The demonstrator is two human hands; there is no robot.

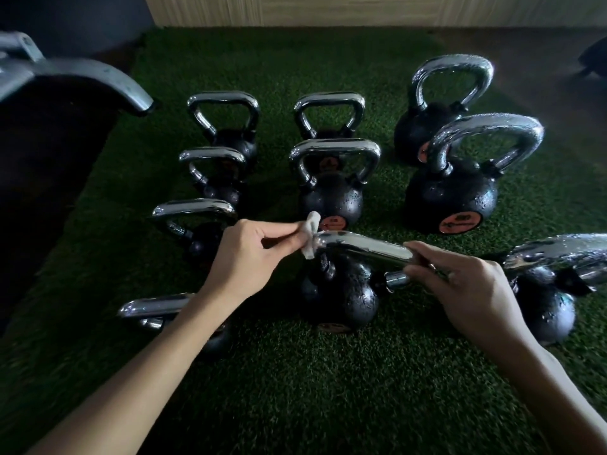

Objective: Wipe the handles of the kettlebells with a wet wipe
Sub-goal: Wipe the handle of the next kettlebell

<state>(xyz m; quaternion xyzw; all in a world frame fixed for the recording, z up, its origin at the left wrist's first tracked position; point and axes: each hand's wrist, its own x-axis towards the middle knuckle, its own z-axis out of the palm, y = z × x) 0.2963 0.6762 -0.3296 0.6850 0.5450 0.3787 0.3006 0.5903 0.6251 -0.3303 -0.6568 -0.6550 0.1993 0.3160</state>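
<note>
Head view shows you working on the near middle kettlebell (341, 297), which stands on the green turf (295, 389) straight in front of you. Your left hand (249, 254) pinches the wet wipe (310, 238) between thumb and fingertips, and the bunched white wipe is pressed against the left bend of that kettlebell's chrome handle (364, 249). Your right hand (460, 284) has its fingers curled round the right end of the same handle, steadying it. I would judge this handle only part done: the wipe sits at one corner, and the right bend is under your fingers, so it cannot be reached until you shift your grip. How many of the others are finished cannot be read for certain. The handles of the two large kettlebells on the right, the far one (453, 70) and the nearer one (483, 133), are beaded with droplets, as is the handle at the right edge (558, 254); whether that comes from a wipe or from something else I cannot tell. The handles in the left column, such as the one nearest your left forearm (154, 307), look smoother and shiny, which says little either way. Take it that much of the set may still be left.
</note>
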